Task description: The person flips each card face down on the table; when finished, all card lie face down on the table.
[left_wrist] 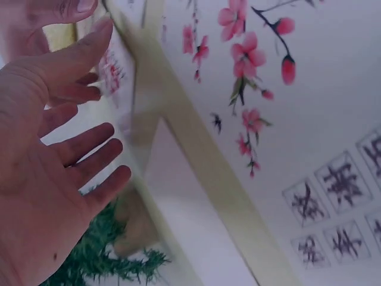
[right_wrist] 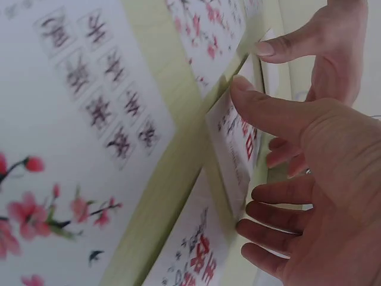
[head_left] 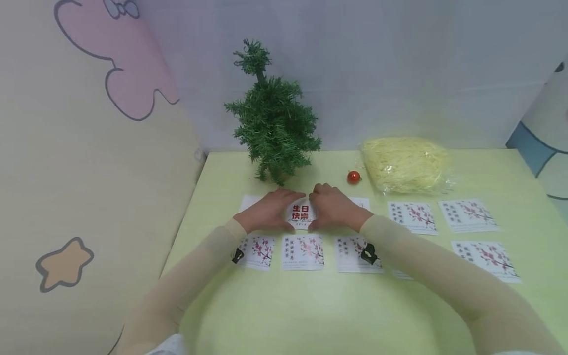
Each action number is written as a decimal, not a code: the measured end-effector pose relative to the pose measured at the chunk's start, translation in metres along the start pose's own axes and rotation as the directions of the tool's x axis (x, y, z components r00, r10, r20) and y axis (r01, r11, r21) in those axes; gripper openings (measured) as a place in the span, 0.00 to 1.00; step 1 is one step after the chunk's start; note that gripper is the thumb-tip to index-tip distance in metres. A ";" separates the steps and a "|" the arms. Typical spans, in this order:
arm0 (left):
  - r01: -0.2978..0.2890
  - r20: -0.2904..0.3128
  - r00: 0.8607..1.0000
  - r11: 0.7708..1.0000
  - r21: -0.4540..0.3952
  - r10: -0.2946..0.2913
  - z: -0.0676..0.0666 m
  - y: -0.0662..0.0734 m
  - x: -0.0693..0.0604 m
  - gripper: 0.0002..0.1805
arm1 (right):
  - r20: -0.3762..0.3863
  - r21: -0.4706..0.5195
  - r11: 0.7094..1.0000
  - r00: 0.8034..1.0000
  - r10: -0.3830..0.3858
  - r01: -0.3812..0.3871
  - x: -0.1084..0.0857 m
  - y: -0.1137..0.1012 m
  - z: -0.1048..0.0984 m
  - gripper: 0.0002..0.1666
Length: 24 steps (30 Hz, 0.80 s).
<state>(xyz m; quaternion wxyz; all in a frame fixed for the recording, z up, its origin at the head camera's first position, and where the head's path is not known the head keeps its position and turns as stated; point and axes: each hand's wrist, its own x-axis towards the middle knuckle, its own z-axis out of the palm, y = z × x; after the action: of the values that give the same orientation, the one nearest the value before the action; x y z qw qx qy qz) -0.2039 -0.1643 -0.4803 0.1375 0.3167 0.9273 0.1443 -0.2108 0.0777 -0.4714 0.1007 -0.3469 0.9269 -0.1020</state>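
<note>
Nearest: your two forearms in pale sleeves (head_left: 213, 251) reach across the light yellow tabletop (head_left: 284, 310). Beyond its bare front strip lies a row of plum-blossom cards (head_left: 303, 252), faces up; your right sleeve partly covers one of them.

Just past that row, between your hands, is the white birthday card (head_left: 300, 213) with red characters. Left hand (head_left: 268, 211): thumb at the card's near edge, forefinger side at its far edge, lightly clamped; the other fingers slightly apart. Right hand (head_left: 337, 208): same grip on the card's right part, remaining fingers loosely spread. You cannot tell whether the card lies flat or is a little raised.

To its left, partly under your left hand, a white card (left_wrist: 190, 208); to its right, a second red-lettered card (right_wrist: 193, 256). Further right in line, two more blossom cards (head_left: 413, 217).

Behind: a red bauble (head_left: 353, 177), just beside a clear bag of yellow shredded paper (head_left: 405, 165). Back left, a small green artificial tree (head_left: 277, 123) stands near the pale backdrop (head_left: 399, 74).
</note>
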 end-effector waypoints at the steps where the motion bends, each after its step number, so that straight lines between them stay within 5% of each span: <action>1: 0.012 0.014 1.000 1.000 0.005 -0.012 0.003 0.000 0.002 0.59 | 0.004 0.003 1.000 1.000 0.004 -0.004 0.000 0.000 0.001 0.48; 8: 0.014 -0.021 1.000 0.999 -0.036 -0.015 0.011 0.000 0.003 0.59 | -0.023 0.017 1.000 1.000 -0.001 0.001 0.001 0.001 0.008 0.47; 15: 0.015 -0.014 1.000 0.989 -0.150 -0.017 0.006 -0.001 0.001 0.70 | -0.017 0.022 1.000 1.000 0.005 -0.005 -0.001 0.001 0.008 0.46; 24: -0.047 -0.106 0.994 0.986 -0.163 0.029 -0.010 0.003 0.004 0.72 | -0.158 0.103 0.992 0.985 -0.062 0.079 0.004 -0.013 0.003 0.64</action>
<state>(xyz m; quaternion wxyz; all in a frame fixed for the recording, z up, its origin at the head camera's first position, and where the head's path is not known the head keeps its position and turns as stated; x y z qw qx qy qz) -0.2086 -0.1618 -0.4709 0.1122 0.3140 0.9119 0.2393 -0.2053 0.0651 -0.4719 0.0435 -0.3647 0.9121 -0.1824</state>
